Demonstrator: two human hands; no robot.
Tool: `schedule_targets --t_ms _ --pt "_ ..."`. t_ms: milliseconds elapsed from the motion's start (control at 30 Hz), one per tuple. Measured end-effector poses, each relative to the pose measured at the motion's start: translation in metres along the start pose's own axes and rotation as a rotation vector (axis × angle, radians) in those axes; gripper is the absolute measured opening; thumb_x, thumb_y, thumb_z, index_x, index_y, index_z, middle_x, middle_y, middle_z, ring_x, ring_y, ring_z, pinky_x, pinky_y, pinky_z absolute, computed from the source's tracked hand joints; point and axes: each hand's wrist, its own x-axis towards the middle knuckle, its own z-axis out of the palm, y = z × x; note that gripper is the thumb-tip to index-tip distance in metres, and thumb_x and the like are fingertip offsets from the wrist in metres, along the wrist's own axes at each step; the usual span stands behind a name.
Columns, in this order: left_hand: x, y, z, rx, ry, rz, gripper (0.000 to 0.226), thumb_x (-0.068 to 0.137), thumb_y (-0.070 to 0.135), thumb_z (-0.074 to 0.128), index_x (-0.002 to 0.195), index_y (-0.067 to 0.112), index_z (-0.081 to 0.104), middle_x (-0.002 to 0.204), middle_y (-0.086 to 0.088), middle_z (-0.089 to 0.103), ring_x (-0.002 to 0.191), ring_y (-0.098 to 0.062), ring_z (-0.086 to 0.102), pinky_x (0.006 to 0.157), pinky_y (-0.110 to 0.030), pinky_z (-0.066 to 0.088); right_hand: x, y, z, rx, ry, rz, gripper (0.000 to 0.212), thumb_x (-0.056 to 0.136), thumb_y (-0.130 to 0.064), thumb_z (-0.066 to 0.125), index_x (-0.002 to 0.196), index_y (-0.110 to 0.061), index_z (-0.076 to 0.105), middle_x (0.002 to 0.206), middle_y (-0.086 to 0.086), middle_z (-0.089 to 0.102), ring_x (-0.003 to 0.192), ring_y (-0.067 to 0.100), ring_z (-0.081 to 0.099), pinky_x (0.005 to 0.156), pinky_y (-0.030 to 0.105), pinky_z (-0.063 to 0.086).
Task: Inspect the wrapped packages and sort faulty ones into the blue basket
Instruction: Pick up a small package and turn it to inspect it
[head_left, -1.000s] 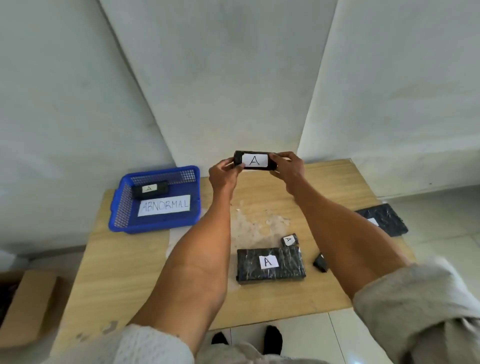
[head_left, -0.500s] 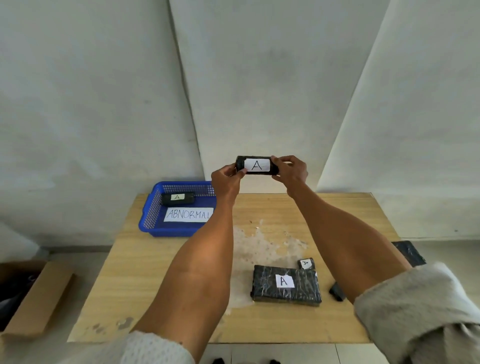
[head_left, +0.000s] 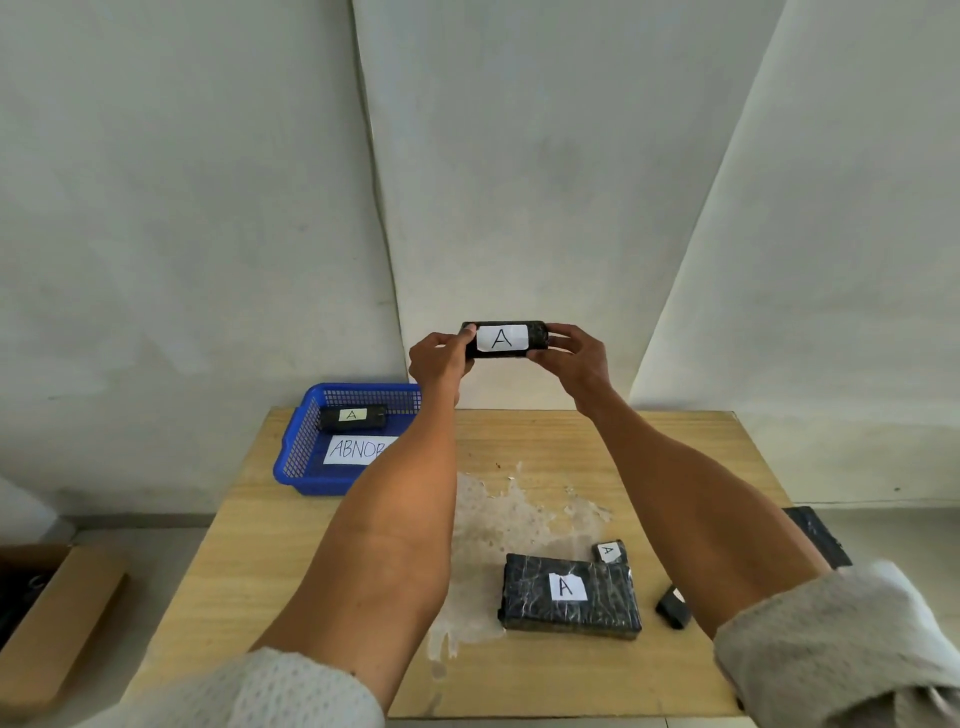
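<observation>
A small black wrapped package with a white "A" label is held up in front of the wall, above the table's far edge. My left hand grips its left end and my right hand grips its right end. The blue basket with an "ABNORMAL" label sits at the table's far left; a black labelled package lies inside it. A large flat black package marked "A" lies near the table's front right.
A small labelled package touches the large one's far corner, and a small dark package lies beside my right forearm. Another black package shows past the table's right edge. A cardboard box stands on the floor at left. White residue marks the wooden table.
Both hands have raised the small package higher in front of the wall. The view has tilted up, so the basket and table sit lower in frame.
</observation>
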Motion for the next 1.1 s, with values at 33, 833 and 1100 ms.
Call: schedule_targets --t_ms 33,833,1100 --pt "0.0 0.0 0.001 -0.02 -0.005 -0.001 0.032 0.078 0.035 0.083 0.086 0.008 0.068 0.098 -0.012 0.072 0.088 -0.026 0.073 0.051 -0.017 0.054 0.001 0.0 -0.001 0.0 0.005 -0.006 0.049 0.071 -0.002 0.087 0.114 -0.02 0.072 0.104 0.004 0.076 0.09 0.013 0.074 0.082 0.026 0.055" --pt "-0.002 -0.016 0.014 0.009 -0.218 0.297 0.038 0.07 0.012 0.089 0.104 0.01 0.072 0.1 -0.003 0.075 0.096 -0.013 0.072 0.086 -0.031 0.058 0.016 -0.03 -0.015 0.137 0.215 0.184 0.019 0.079 -0.02 0.086 0.089 -0.01 0.073 0.105 0.018 0.072 0.093 0.033 0.074 0.068 0.036 0.064" --pt "0.003 -0.008 0.015 -0.098 -0.216 0.073 0.034 0.074 0.017 0.087 0.102 0.008 0.071 0.097 -0.007 0.074 0.087 -0.018 0.073 0.076 -0.028 0.061 0.017 -0.029 -0.009 0.137 0.184 0.149 0.027 0.08 -0.013 0.085 0.103 -0.008 0.072 0.104 0.013 0.073 0.099 0.028 0.071 0.079 0.04 0.064"
